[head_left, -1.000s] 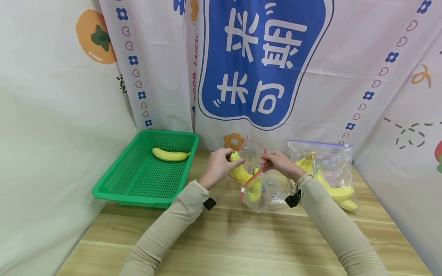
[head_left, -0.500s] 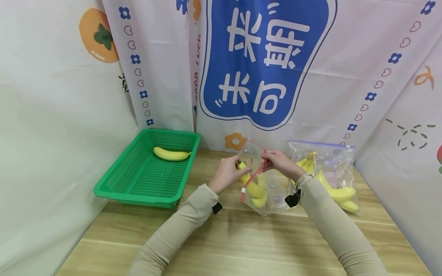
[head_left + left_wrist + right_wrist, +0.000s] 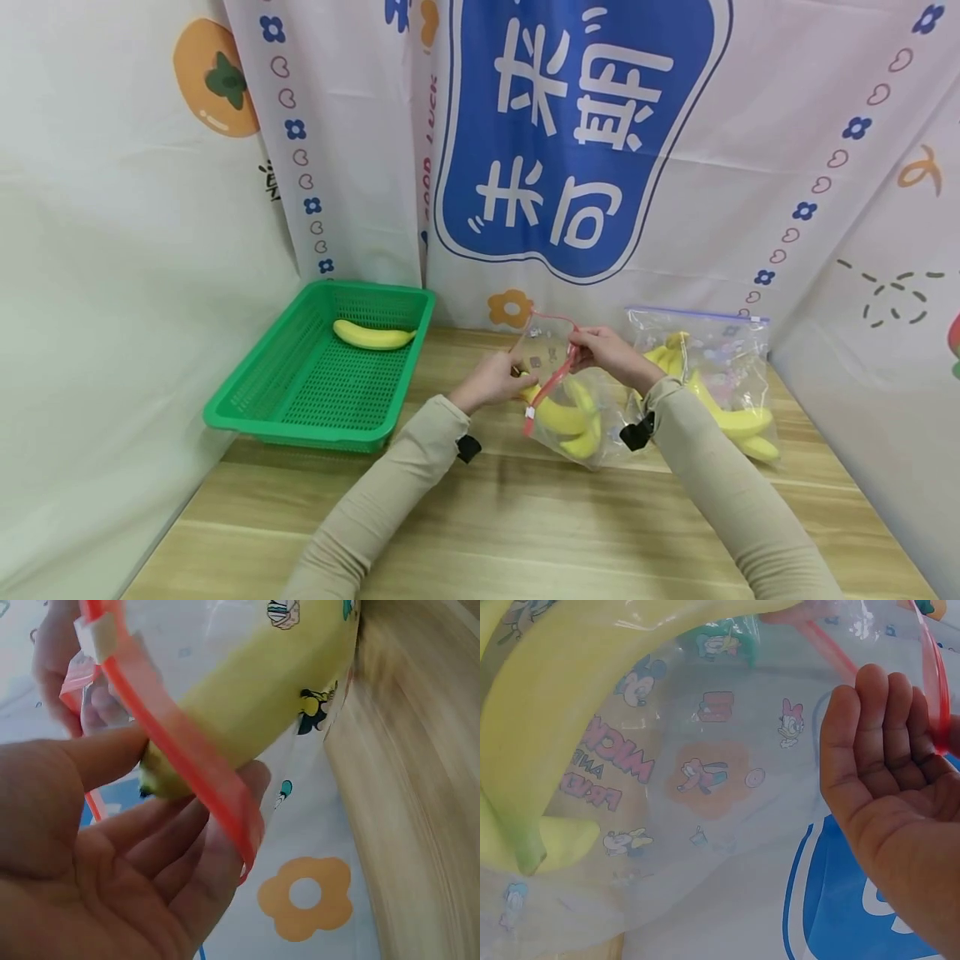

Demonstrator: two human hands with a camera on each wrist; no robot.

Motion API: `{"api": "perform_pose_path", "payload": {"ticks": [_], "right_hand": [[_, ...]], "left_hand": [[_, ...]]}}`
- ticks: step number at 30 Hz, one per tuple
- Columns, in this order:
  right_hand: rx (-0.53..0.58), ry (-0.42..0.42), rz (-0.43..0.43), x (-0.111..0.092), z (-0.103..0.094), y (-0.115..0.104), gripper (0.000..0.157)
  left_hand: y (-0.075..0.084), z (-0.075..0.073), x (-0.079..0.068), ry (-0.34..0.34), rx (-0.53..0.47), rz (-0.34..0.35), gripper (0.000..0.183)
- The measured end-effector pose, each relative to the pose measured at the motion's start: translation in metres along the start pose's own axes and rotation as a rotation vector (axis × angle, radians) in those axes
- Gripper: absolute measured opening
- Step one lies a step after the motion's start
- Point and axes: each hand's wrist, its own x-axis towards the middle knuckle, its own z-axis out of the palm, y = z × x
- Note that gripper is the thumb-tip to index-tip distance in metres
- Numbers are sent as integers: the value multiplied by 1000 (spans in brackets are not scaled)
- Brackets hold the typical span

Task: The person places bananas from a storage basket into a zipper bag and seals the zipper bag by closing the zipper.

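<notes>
A clear zip bag (image 3: 551, 350) with a red rim and white slider stands with its mouth open to the left. My left hand (image 3: 491, 382) is at that mouth, holding a yellow banana (image 3: 240, 690) by its dark tip between thumb and fingers; most of the fruit is inside the bag. The right hand (image 3: 607, 357) pinches the red zip edge (image 3: 934, 682) on the far side. Bananas (image 3: 585, 429) show through the plastic at the bottom, and in the right wrist view one banana (image 3: 540, 712) fills the upper left behind the printed film.
On the left stands a green basket (image 3: 318, 437) with one banana (image 3: 372, 335) inside. At right, a second clear bag (image 3: 738, 354) with a purple zip holds several bananas (image 3: 738, 421). Printed cloth (image 3: 360, 167) hangs behind the wooden table (image 3: 525, 533).
My left hand has moved right and down, pushing the banana from outside the mouth deeper into the bag. The bananas inside have shifted right. The right hand has stayed on the zip edge.
</notes>
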Motion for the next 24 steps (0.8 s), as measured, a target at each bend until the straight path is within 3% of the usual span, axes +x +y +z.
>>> {"api": "perform_pose_path", "payload": {"ticks": [5, 11, 18, 24], "right_hand": [[14, 4, -5, 0, 0, 0, 36], [46, 12, -20, 0, 1, -4, 33], [61, 11, -24, -2, -1, -5, 32], [76, 14, -16, -2, -2, -4, 30]], "left_hand": [[-1, 0, 0, -112, -86, -74, 15], [1, 0, 1, -147, -114, -84, 18], [-1, -3, 2, -107, -178, -28, 13], [-6, -18, 1, -47, -137, 25, 18]]}}
